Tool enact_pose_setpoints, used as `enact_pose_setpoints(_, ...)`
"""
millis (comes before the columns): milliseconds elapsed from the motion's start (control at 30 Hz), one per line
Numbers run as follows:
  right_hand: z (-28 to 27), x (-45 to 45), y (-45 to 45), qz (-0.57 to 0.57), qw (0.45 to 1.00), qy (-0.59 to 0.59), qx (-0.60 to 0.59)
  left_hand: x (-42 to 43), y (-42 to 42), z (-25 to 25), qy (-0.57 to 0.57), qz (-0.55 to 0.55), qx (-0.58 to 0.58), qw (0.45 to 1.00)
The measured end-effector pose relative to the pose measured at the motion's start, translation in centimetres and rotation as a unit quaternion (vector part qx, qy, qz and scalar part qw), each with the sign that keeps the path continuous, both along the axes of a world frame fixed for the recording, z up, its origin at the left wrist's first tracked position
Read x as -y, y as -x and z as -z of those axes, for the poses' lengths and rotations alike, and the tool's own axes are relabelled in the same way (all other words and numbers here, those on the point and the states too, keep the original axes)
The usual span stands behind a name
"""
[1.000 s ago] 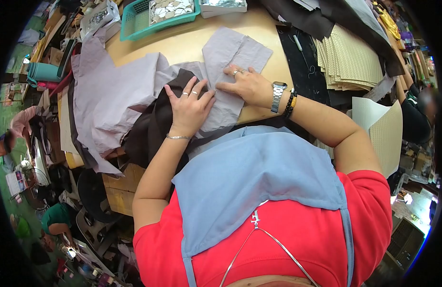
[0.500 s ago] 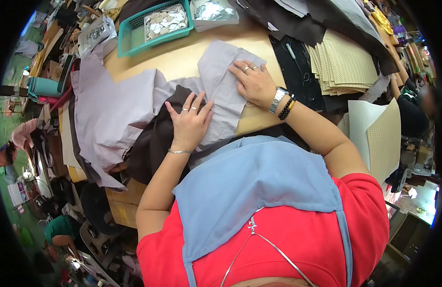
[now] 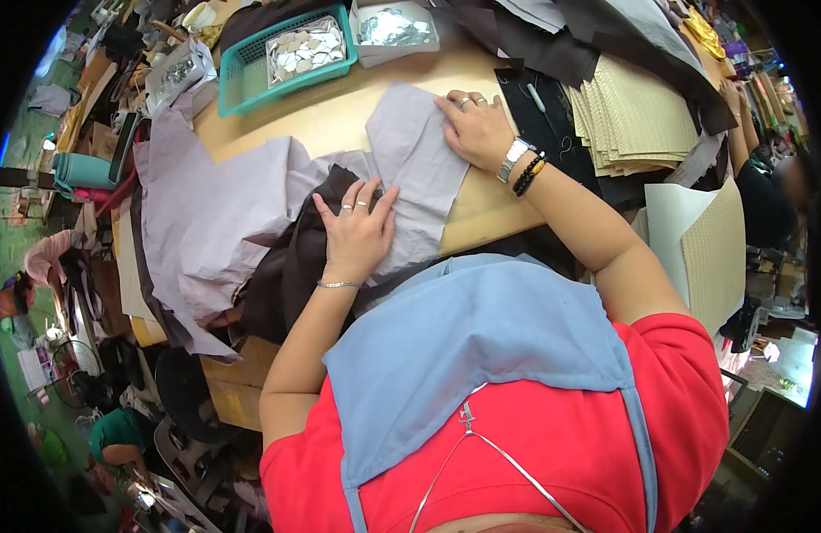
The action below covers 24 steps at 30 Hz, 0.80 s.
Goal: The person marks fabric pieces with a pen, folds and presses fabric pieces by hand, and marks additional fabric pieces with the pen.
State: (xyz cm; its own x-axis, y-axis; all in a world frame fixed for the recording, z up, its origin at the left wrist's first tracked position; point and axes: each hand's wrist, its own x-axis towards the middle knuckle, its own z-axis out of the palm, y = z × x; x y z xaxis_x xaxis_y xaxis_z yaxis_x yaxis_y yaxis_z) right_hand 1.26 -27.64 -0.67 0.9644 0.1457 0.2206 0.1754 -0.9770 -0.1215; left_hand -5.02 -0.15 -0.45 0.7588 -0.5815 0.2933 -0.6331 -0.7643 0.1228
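Note:
My left hand [image 3: 358,233] lies on the cloth with its fingers spread. Beneath it, a dark brown fabric piece [image 3: 297,229] is bunched beside a light grey fabric [image 3: 406,151]. At that grey fabric's upper right edge, my right hand [image 3: 481,131] has its fingers bent and closed on the material; the fingertips are partly hidden. More of the grey fabric [image 3: 219,209] spreads out to the left, creased, and hangs over the table's front edge.
A teal basket [image 3: 241,93] holding a tray of pale discs [image 3: 305,49] stands at the back, beside a white box [image 3: 397,55] of shiny pieces. Woven-textured gold sheets [image 3: 637,115] are stacked at right, near a white-handled tool [image 3: 536,96]. A co-worker [image 3: 770,204] is at far right.
My right hand has shifted slightly up and its fingers have curled in. The grey fabric's right corner, visible before, no longer shows beyond the hand. My left hand stays nearly in place.

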Motion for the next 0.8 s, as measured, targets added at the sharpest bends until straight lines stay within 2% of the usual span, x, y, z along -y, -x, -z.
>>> enact_pose_setpoints(233, 0.9, -0.3, 2.7, -0.183, 0.982, -0.009, 0.043, -0.1, -0.1, 0.0, -0.012, -0.005, -0.016, 1.0)
enact_pose_setpoints(333, 0.3, -1.0, 2.7, -0.143, 0.989, -0.019, 0.016, 0.0, -0.1, 0.1, -0.014, -0.004, -0.017, 1.0)
enact_pose_setpoints(533, -0.3, -1.8, 2.3, -0.093, 0.995, 0.007, 0.035, 0.0, -0.1, 0.2, -0.015, -0.007, -0.013, 1.0)
enact_pose_setpoints(633, 0.4, -0.7, 2.4, -0.178, 0.983, -0.037, 0.0, 0.0, -0.1, 0.1, -0.003, -0.003, -0.015, 1.0)
enact_pose_setpoints(733, 0.6, -0.7, 2.7, -0.224, 0.974, -0.031, -0.014, 0.0, 0.0, -0.2, -0.016, -0.008, -0.009, 1.0)
enact_pose_setpoints(800, 0.5, -1.2, 2.7, -0.198, 0.979, -0.046, -0.027, 0.0, 0.0, 0.0, -0.009, -0.007, -0.013, 1.0)
